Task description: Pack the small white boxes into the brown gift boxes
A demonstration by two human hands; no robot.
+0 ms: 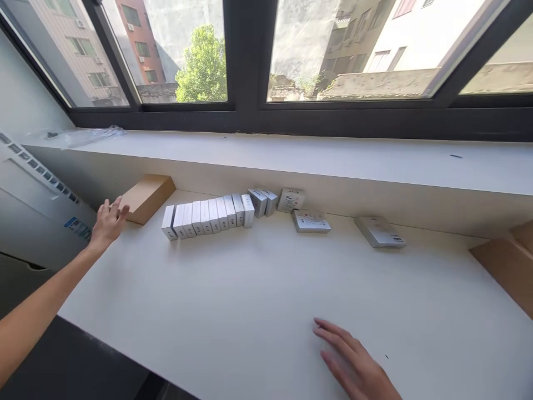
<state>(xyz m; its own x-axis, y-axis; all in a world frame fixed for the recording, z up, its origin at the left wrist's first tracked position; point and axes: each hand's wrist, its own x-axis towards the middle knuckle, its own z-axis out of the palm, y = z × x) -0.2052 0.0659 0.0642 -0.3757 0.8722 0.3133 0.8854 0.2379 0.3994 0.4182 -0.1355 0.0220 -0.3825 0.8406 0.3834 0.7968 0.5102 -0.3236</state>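
My left hand (109,223) reaches to the near left corner of a brown cardboard box (149,198), its fingers spread and touching or just beside it. At the front of the white table, my right hand (353,358) hovers with fingers apart and nothing in them. Several small white boxes (208,216) stand upright side by side in a row right of the cardboard box. Two more small boxes (262,202) stand at the row's right end. One small box (291,200) leans against the wall, and another (311,221) lies flat before it.
Further right lies a grey-white box or stack (380,231) near the wall. An open cardboard carton (506,266) sits at the right edge. A white appliance (37,205) stands on the left. Clear plastic film (91,136) lies on the window sill (291,158).
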